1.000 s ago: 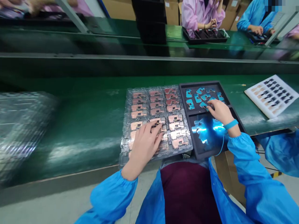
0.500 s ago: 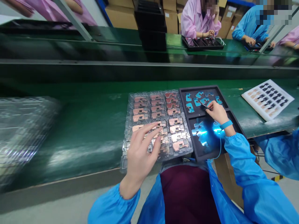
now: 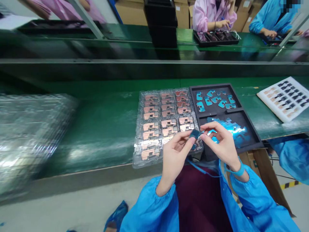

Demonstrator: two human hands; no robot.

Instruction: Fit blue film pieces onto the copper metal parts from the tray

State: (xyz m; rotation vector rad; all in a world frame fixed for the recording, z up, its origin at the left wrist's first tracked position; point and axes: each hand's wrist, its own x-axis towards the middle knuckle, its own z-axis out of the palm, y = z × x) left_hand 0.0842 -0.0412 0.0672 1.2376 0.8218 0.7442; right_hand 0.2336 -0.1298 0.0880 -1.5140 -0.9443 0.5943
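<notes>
My left hand [image 3: 177,154] is closed on a small dark blue circuit board [image 3: 194,134], gripping it between thumb and fingers. From the other side my right hand [image 3: 222,143] pinches the board's right edge; whether a thin film is also between those fingertips, I cannot tell. Both hands are over the seam between a clear plastic tray [image 3: 136,154] of copper-coloured boards [image 3: 150,126] and a black tray [image 3: 251,129]. Several blue boards [image 3: 216,100] lie in the black tray's far compartment. Shiny blue film-like pieces [image 3: 238,130] fill part of its near compartment.
A white foam holder [image 3: 277,111] with black and tan parts lies to the right. Stacked clear trays [image 3: 31,135] stand blurred at the left. A blue cord hangs from my right wristband [image 3: 238,169]. Across the bench, people work at black trays [image 3: 216,38].
My right hand has come from the black tray's far compartment toward me with a board. My left hand has moved right from above the clear tray and now grips that board too.
</notes>
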